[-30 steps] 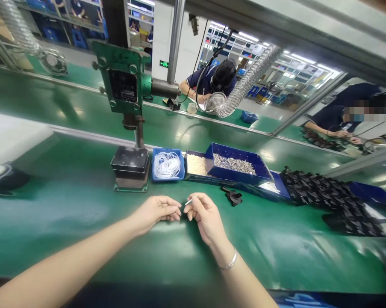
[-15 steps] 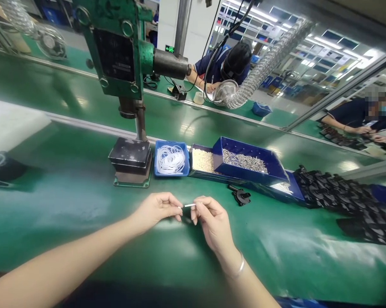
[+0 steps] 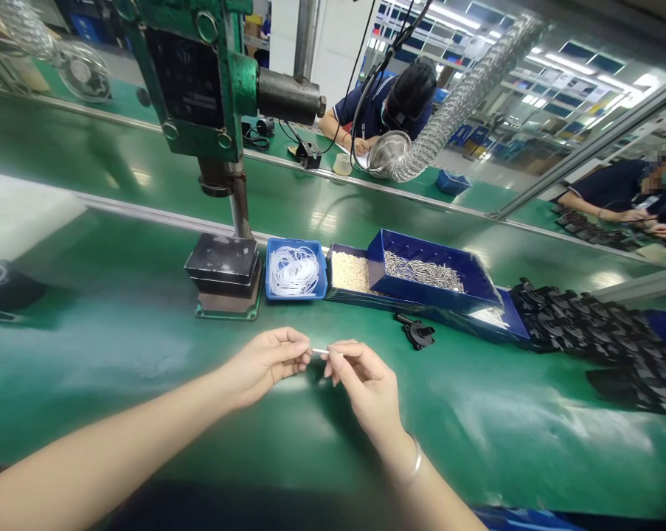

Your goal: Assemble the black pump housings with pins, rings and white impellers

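Note:
A thin white rod bridges the fingertips of both hands above the green bench. My right hand pinches it between thumb and fingers. At the rod's other end, my left hand is closed in a pinch; whatever lies between its fingertips is too small to make out. Beyond the hands sit a blue tray of white tubing, a box of small beige parts and a blue bin of metal pins. A black part rests on the bench to the right.
A green press rises over a dark block at the back left. Many black parts are piled at the right. Two people work across the bench, near a clear duct. Small white pieces lie behind the black part.
The hands have come slightly closer together, and the white rod now reaches the left fingertips, where a gap showed before. The view has shifted a little.

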Motion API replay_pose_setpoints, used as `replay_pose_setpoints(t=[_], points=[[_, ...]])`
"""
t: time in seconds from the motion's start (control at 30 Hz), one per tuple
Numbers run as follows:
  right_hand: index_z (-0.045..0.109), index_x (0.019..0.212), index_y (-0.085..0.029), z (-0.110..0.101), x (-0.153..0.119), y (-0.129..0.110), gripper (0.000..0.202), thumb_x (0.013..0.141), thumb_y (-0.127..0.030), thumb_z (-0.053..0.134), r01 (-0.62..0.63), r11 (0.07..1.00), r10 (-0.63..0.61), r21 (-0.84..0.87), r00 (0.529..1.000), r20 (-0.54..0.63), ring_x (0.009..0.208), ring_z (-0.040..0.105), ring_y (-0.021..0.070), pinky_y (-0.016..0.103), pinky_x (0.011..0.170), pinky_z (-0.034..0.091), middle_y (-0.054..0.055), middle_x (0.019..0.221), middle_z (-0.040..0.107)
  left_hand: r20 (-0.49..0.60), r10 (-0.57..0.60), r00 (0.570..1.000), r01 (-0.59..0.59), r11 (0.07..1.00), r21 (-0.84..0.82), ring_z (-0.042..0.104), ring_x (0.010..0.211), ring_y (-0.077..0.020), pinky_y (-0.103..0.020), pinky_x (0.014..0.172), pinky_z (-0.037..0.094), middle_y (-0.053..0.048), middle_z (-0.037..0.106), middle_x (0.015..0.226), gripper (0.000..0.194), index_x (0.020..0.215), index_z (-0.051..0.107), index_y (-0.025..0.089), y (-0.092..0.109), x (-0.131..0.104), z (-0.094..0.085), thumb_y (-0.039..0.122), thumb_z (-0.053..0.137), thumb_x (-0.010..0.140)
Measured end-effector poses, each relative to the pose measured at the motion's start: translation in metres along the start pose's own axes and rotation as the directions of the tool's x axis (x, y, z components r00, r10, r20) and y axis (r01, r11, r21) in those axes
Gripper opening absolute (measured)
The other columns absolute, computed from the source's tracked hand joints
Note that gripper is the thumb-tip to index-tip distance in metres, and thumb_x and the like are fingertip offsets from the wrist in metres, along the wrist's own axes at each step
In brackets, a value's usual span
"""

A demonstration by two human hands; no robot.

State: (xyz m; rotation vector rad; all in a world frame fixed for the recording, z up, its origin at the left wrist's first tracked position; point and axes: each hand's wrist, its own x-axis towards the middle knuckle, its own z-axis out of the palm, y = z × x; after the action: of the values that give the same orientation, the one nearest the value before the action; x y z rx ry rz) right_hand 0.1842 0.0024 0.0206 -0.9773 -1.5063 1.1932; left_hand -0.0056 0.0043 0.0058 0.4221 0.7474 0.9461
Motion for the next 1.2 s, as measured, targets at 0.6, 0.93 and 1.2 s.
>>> replay_pose_setpoints(t=[0.6,0.93,1.2], points=[[0.067,0.102,-0.023,0.004,-0.005,-0.004,0.02,0.091,-0.007,0.059,0.263,0.935,-0.25,-0.238,0.965,0.084,0.073,0.065,0.0126,0.026,0.065,0.055,0.003,0.09,0.068,0.113,-0.056,0.992,0.053,0.998,0.029,0.057,0.062,-0.0088,-0.022,0.069,0.047,0.0,0.059,0.063,0.035,0.075,0.063,0.011,-0.006,-0.002,-0.001,0.042,0.079,0.079],[0.063,0.111,-0.021,0.004,-0.009,-0.002,0.028,0.089,-0.004,0.059,0.464,0.756,-0.425,-0.461,0.884,0.194,0.081,0.066,0.0164,0.029,0.071,0.054,0.006,0.09,0.071,0.064,-0.019,0.998,0.011,0.993,0.116,0.052,0.063,-0.0097,-0.024,0.069,0.044,0.0,0.059,0.067,0.038,0.07,0.06,0.013,-0.006,-0.002,0.003,0.043,0.082,0.074],[0.068,0.095,-0.022,0.007,-0.007,0.001,0.02,0.099,-0.034,0.052,-0.028,0.966,0.094,-0.257,0.964,0.25,0.057,0.063,0.0111,0.024,0.06,0.052,-0.002,0.068,0.066,0.25,0.498,0.83,-0.474,0.395,0.787,0.058,0.076,-0.0183,-0.027,0.074,0.042,-0.004,0.064,0.076,0.019,0.073,0.072,0.021,0.003,-0.009,-0.002,0.035,0.072,0.085]])
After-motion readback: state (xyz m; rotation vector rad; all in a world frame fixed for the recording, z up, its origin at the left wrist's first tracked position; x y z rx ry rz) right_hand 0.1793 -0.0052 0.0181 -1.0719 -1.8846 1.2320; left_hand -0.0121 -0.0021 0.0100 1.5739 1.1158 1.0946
